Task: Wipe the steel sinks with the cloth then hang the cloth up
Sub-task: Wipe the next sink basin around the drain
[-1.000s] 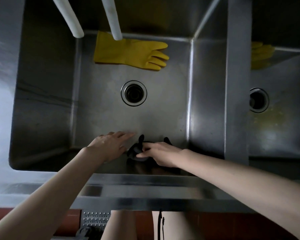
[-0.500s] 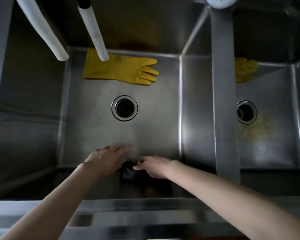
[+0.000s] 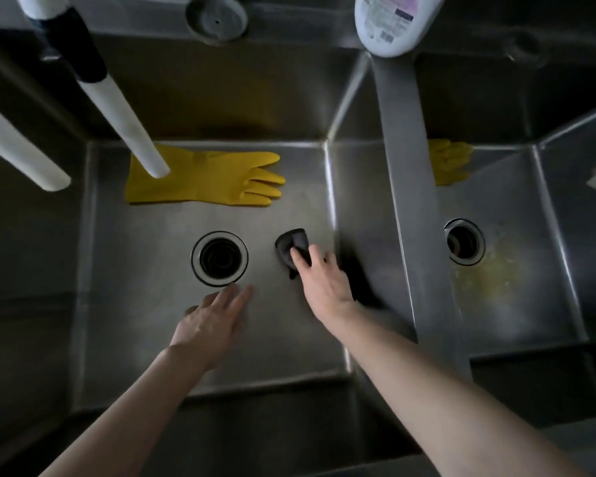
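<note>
Two steel sinks lie below me, the left sink (image 3: 145, 304) and the right sink (image 3: 516, 304), split by a steel divider (image 3: 417, 235). A small dark cloth (image 3: 289, 244) rests on the left sink's floor, right of its drain (image 3: 219, 258). My right hand (image 3: 324, 280) presses down on the cloth with its fingers over it. My left hand (image 3: 214, 321) lies flat and open on the sink floor just below the drain, holding nothing.
A yellow rubber glove (image 3: 203, 179) lies at the back of the left sink; another yellow glove (image 3: 449, 165) sits in the right sink near its drain (image 3: 464, 241). White pipes (image 3: 124, 122) hang over the left. A white bottle (image 3: 393, 22) stands on the back ledge.
My right hand has pushed the cloth from the sink's near edge forward and right, to beside the drain. My left hand moved forward too. The view has dipped closer into the sink.
</note>
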Motion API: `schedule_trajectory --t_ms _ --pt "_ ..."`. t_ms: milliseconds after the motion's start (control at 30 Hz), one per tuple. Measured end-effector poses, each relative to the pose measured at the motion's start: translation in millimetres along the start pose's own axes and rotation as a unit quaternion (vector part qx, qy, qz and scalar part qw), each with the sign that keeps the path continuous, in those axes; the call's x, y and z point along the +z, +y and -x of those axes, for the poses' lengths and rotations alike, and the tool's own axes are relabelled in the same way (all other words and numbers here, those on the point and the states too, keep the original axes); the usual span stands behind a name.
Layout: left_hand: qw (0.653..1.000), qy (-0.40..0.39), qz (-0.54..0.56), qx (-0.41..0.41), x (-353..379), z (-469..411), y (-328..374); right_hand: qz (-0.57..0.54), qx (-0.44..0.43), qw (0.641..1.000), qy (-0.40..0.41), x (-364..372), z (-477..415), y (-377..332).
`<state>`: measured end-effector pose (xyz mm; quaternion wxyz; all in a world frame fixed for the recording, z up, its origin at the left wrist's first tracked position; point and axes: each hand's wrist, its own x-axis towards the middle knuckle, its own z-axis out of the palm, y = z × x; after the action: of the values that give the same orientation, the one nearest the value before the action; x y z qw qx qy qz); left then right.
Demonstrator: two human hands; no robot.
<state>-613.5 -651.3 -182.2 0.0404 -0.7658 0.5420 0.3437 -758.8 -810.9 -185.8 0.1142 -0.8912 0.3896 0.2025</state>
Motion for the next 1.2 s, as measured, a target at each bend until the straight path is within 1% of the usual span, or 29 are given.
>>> schedule_trajectory --t_ms 100,200,267,367,433,500,600,667,733,767,933,1000,1100,1200 --pt "0.999 -0.007 -0.010 0.031 18 -20 -2 -0.045 0.044 0.998 -0.028 28 -3 2" --pt "0.997 -0.033 -0.042 0.059 35 -29 -4 -0.074 0.073 0.994 -0.028 50 14 -3" --pt "0.995 -0.042 -0.052 0.080 42 -29 -6 -0.090 0.131 0.987 -0.033 61 35 -7" --pt "0.989 -0.034 -0.081 0.117 48 -24 -13 -0.111 0.221 0.965 -0.090 75 75 -17" --pt "0.986 -0.032 -0.092 0.136 50 -23 -19 -0.114 0.243 0.956 -0.121 78 87 -23" --pt "0.983 -0.026 -0.104 0.147 52 -24 -25 -0.121 0.256 0.950 -0.132 73 84 -25" --pt "0.976 -0.009 -0.128 0.175 51 -30 -33 -0.127 0.256 0.953 -0.101 67 66 -22" --pt "0.968 0.012 -0.144 0.203 52 -34 -39 -0.115 0.240 0.964 -0.026 66 45 -21" --pt "0.960 0.037 -0.149 0.236 52 -38 -45 -0.103 0.237 0.965 0.050 59 14 -16" --pt "0.956 0.042 -0.146 0.249 52 -40 -48 -0.102 0.231 0.965 0.073 53 -6 -12" --pt "0.945 0.043 -0.139 0.294 47 -49 -61 -0.107 0.232 0.962 0.096 6 -116 7" --pt "0.943 0.028 -0.133 0.304 46 -51 -64 -0.128 0.207 0.966 0.089 -4 -141 4" --pt "0.940 0.028 -0.130 0.315 43 -50 -64 -0.133 0.153 0.977 0.072 -2 -145 -5" --pt "0.936 0.042 -0.134 0.322 41 -44 -64 -0.137 0.129 0.981 0.057 22 -109 -27"
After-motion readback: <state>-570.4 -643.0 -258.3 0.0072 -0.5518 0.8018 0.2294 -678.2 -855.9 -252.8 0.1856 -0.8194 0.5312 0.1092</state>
